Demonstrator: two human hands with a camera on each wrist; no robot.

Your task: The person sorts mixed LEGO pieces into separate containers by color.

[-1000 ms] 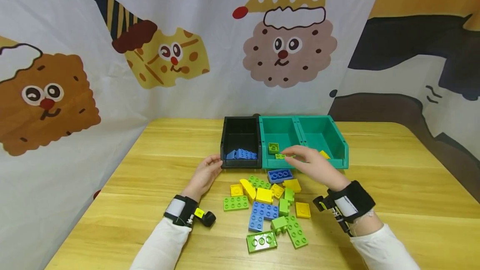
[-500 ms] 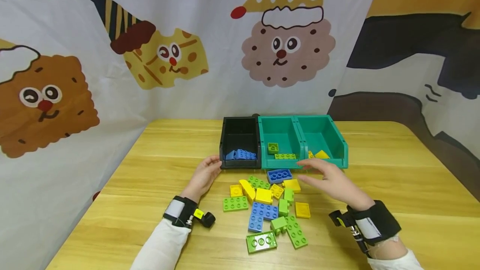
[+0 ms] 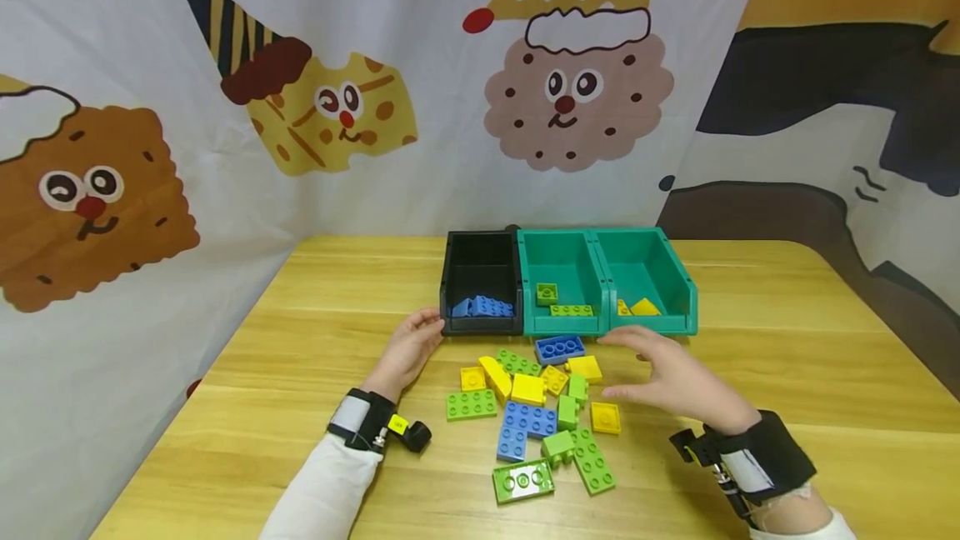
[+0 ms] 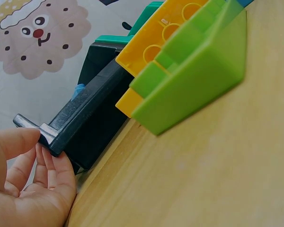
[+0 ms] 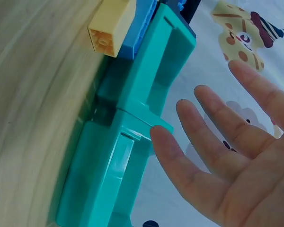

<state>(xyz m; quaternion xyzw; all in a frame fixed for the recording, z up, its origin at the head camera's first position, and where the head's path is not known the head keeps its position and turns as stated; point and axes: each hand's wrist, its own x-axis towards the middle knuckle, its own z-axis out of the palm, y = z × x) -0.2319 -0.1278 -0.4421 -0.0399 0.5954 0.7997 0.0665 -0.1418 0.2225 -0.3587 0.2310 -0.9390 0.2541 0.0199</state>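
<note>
My left hand holds the front left corner of the black bin. In the left wrist view, the thumb lies against the bin's lip and the fingers curl beneath it. My right hand hovers right of the loose bricks, fingers spread and nothing in them. Closest to it are a yellow square brick and a yellow brick. Blue bricks lie in the black bin, green bricks in the middle teal bin, and yellow bricks in the right teal bin.
Loose green, yellow and blue bricks lie scattered in front of the bins, among them a blue brick near the middle bin and a green plate nearest me. A printed cloth hangs behind the wooden table.
My right hand has moved from over the middle teal bin back to the right and nearer me, uncovering the green and yellow bricks in the teal bins. The left hand has stayed put.
</note>
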